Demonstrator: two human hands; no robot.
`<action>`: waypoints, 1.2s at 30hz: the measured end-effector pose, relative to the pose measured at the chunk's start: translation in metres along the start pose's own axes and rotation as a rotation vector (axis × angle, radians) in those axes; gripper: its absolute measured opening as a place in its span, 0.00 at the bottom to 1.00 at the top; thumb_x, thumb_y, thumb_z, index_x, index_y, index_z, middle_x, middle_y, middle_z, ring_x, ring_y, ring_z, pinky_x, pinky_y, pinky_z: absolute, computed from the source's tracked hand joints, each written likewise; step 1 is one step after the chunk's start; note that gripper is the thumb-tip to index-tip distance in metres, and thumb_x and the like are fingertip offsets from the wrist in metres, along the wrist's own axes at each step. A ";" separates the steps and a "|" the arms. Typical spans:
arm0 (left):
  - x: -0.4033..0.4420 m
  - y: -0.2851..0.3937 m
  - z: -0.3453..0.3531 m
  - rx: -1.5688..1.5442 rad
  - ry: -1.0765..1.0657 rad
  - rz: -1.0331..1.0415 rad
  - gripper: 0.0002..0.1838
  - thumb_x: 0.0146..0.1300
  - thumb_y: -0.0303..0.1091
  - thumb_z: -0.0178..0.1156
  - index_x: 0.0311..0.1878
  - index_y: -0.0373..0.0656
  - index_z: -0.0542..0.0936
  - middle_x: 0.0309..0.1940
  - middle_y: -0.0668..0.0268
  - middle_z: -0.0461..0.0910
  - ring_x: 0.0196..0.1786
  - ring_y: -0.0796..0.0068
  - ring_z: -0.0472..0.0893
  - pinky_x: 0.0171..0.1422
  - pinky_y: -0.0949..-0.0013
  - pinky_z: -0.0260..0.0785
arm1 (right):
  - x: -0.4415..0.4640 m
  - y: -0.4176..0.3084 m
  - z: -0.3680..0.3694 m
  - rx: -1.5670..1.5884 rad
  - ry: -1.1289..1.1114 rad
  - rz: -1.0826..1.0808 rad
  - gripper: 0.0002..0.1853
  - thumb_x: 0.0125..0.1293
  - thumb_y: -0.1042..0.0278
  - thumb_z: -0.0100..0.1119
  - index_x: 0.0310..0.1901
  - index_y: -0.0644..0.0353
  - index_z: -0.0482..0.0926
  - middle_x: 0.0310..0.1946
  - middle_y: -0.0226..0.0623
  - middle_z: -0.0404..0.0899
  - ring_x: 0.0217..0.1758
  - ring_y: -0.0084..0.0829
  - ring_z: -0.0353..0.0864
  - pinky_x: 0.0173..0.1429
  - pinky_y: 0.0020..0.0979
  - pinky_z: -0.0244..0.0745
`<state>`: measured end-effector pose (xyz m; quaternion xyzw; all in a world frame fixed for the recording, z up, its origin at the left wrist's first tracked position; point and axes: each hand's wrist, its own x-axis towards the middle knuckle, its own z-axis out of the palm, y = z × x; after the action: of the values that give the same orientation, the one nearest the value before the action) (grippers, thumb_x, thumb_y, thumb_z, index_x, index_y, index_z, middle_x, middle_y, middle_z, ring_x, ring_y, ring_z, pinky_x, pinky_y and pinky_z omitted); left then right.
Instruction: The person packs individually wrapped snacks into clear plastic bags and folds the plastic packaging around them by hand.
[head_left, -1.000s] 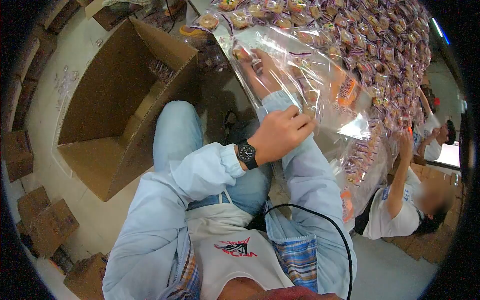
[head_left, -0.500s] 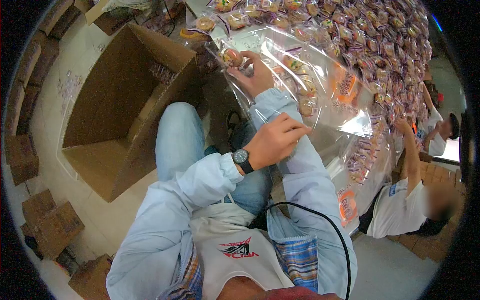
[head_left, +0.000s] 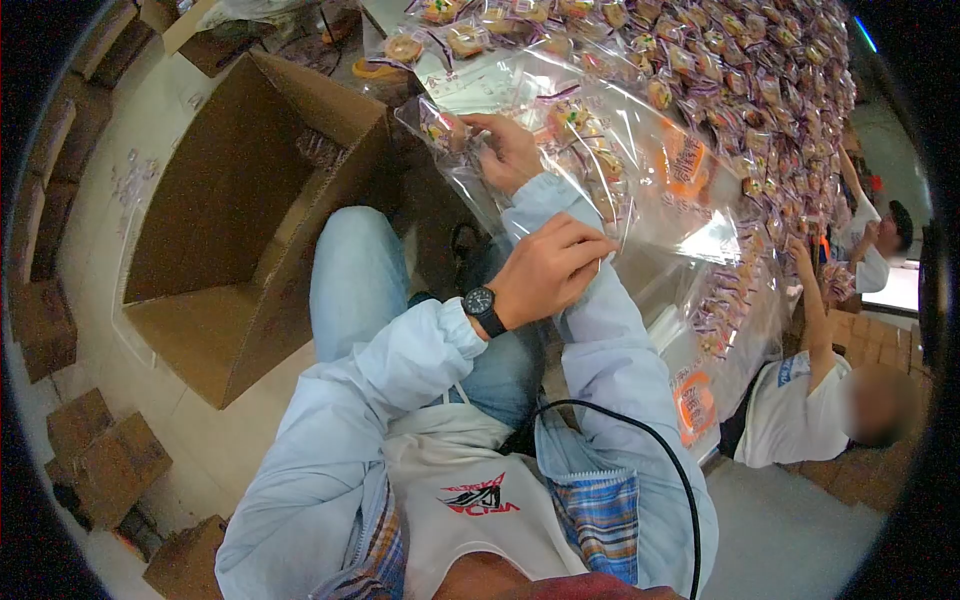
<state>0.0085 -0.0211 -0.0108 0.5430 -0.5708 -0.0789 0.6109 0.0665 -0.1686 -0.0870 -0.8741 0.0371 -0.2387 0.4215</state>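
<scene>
My left hand [head_left: 548,268], a dark watch on its wrist, is closed in a pinch at the edge of a large clear plastic bag [head_left: 655,235] with orange printing. Further up, my right hand [head_left: 508,152] has its fingers closed around a small wrapped pastry [head_left: 438,130] at the bag's far left corner. Clear film surrounds the right hand and sleeve. Several more wrapped pastries [head_left: 605,165] show through the plastic beside the right hand.
A large open cardboard box [head_left: 255,270] stands left of my knees. Wrapped pastries [head_left: 720,75] cover the table at upper right. A co-worker [head_left: 800,405] in a white shirt reaches to the table from the right. Smaller cartons [head_left: 120,460] sit on the floor.
My right hand has shifted slightly with the pastry, up and left into the bag's corner. My left hand stays pinched at the bag's edge. The co-worker's arm moved a little.
</scene>
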 end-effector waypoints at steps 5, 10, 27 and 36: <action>0.002 0.000 0.001 -0.023 0.012 -0.013 0.18 0.56 0.20 0.66 0.52 0.40 0.86 0.43 0.60 0.83 0.45 0.58 0.81 0.50 0.61 0.76 | -0.002 -0.008 -0.003 -0.145 0.013 -0.092 0.27 0.62 0.67 0.70 0.64 0.57 0.79 0.53 0.46 0.83 0.53 0.42 0.84 0.58 0.39 0.78; 0.004 0.015 0.003 -0.124 0.047 0.000 0.18 0.56 0.19 0.67 0.51 0.40 0.86 0.44 0.60 0.84 0.46 0.58 0.81 0.51 0.60 0.76 | -0.018 -0.005 -0.008 -0.124 0.066 0.046 0.30 0.60 0.64 0.76 0.64 0.58 0.79 0.53 0.45 0.83 0.52 0.41 0.85 0.57 0.37 0.79; 0.009 -0.014 -0.055 0.111 0.065 0.046 0.25 0.56 0.33 0.72 0.59 0.41 0.83 0.57 0.56 0.81 0.58 0.55 0.78 0.67 0.57 0.68 | -0.028 -0.011 -0.053 -0.409 0.100 -0.028 0.34 0.57 0.75 0.60 0.70 0.51 0.74 0.51 0.50 0.83 0.47 0.42 0.84 0.55 0.41 0.77; -0.010 -0.097 -0.086 0.398 0.317 -0.280 0.30 0.62 0.34 0.70 0.67 0.39 0.77 0.65 0.52 0.75 0.67 0.51 0.72 0.72 0.53 0.65 | -0.041 -0.011 -0.095 -1.230 0.273 0.554 0.32 0.64 0.44 0.66 0.62 0.60 0.77 0.56 0.48 0.80 0.63 0.49 0.74 0.66 0.53 0.66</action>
<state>0.1237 -0.0032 -0.0695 0.7312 -0.3921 0.0370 0.5570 -0.0138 -0.2186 -0.0438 -0.8748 0.4406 -0.1657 -0.1143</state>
